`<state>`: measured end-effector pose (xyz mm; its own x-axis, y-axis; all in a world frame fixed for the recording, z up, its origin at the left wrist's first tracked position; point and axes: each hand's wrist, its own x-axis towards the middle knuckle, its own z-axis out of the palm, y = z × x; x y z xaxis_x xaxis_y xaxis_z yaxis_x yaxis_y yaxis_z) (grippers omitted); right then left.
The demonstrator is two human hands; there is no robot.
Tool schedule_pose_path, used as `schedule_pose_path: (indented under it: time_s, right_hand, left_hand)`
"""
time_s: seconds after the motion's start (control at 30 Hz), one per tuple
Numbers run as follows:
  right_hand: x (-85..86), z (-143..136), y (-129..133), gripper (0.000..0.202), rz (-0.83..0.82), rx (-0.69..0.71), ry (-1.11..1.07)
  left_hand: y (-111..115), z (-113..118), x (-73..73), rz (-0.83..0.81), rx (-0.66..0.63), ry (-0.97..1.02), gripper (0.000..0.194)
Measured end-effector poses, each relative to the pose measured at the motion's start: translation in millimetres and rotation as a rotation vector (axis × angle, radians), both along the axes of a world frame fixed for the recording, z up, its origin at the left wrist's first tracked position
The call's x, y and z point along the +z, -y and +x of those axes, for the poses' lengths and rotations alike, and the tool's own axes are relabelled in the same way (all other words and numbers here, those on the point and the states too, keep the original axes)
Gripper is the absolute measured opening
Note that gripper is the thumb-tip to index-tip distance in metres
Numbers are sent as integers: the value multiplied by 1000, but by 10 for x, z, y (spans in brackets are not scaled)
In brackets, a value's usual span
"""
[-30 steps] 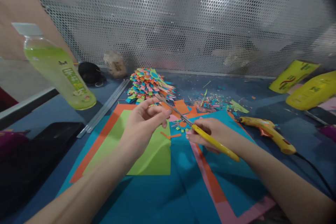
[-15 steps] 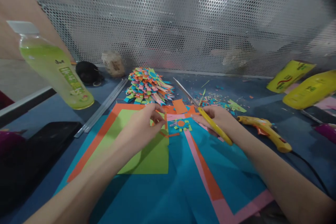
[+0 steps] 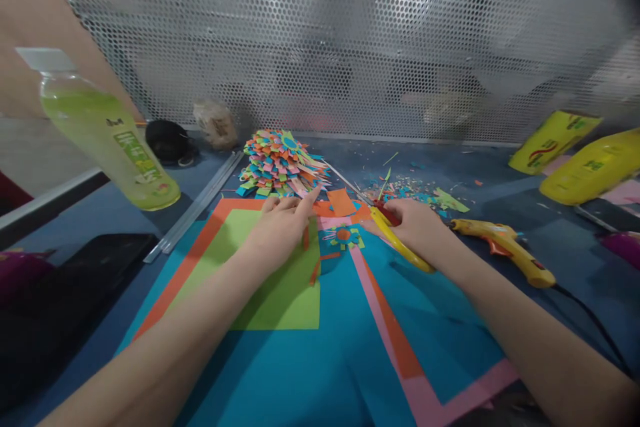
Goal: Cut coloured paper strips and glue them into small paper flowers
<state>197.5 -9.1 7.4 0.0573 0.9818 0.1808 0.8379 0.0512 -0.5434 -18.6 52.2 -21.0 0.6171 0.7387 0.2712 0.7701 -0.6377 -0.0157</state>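
Observation:
My right hand (image 3: 410, 225) is closed round scissors (image 3: 403, 243) with yellow and red handles. Their blades point up and left toward a pile of fringed, multicoloured paper pieces (image 3: 280, 163). My left hand (image 3: 286, 223) rests palm down over a lime green paper sheet (image 3: 280, 300), index finger stretched forward and seemingly holding nothing. Narrow orange paper strips (image 3: 315, 270) lie beside it. Between the hands is a small layered paper flower (image 3: 343, 236) with an orange centre. A square orange piece (image 3: 341, 203) lies just beyond it.
Blue paper (image 3: 280, 373) spreads beneath the work. A yellow glue gun (image 3: 500, 243) with a cord lies right. At left are a drink bottle (image 3: 107, 133) and clear sticks (image 3: 200, 203). Paper scraps (image 3: 410, 192) litter the back, before a perforated metal panel (image 3: 320, 40). Yellow bottles (image 3: 595, 170) lie far right.
My left hand has turned from a curled, pinching shape to palm down with the index finger out. An orange strip now lies on the green sheet's edge. The scissors have shifted slightly left.

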Motion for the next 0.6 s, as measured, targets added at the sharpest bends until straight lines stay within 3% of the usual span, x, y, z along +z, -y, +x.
schedule_pose_path:
  time_s: [0.4,0.6]
  right_hand:
    - [-38,7,-26,34,-12,40,-104]
    - [-154,-10,-56,33,6,73,-243]
  left_hand:
    - [19,45,11,8,-11,58,55]
    - [112,65,86,-154,10,523,45]
